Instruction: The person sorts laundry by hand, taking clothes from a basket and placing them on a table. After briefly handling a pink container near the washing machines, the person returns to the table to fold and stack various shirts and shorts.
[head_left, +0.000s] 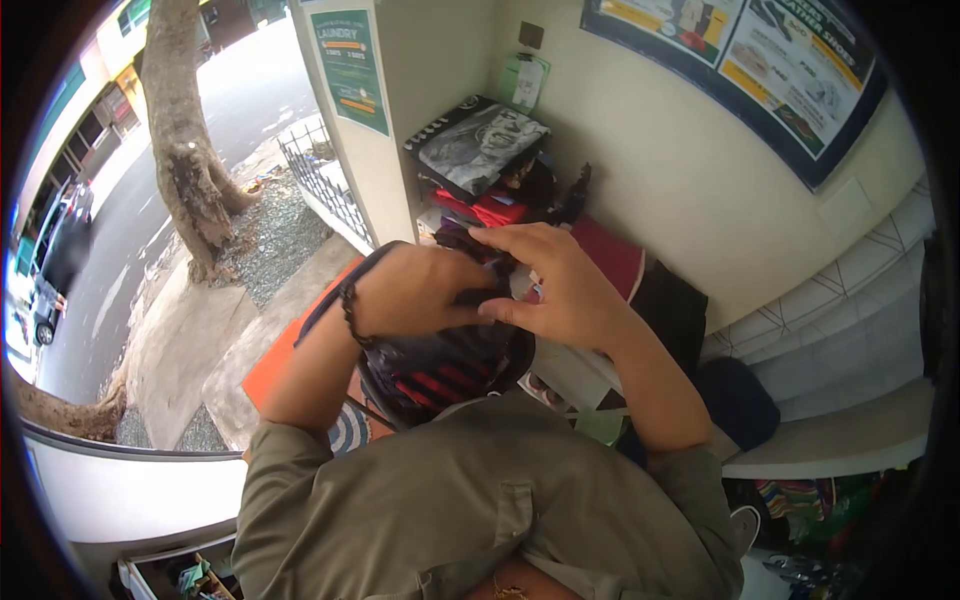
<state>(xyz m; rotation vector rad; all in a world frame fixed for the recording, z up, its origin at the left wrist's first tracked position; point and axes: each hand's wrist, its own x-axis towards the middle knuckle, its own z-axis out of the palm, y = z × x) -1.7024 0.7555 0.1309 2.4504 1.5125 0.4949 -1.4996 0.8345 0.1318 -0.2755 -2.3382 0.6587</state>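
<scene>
A dark bag [440, 365] with red stripes is in front of my chest, its top partly covered by my hands. My left hand [425, 285], with a dark beaded bracelet at the wrist, is closed on dark material at the bag's top. Opposite it, my right hand [560, 285] curves around the same top part, thumb and fingers bent towards the left hand. Its fingertips reach a dark brown piece [457, 240]. A dark strap [340, 300] runs out past my left wrist. What lies between the palms is mostly hidden.
Behind the hands, a box with a black-and-white picture [480, 145] tops a stack with red items [485, 208]. An orange surface [290, 335] is at left, beside the window. A dark blue cap-like item [737, 400] lies on the right-hand shelf [830, 445].
</scene>
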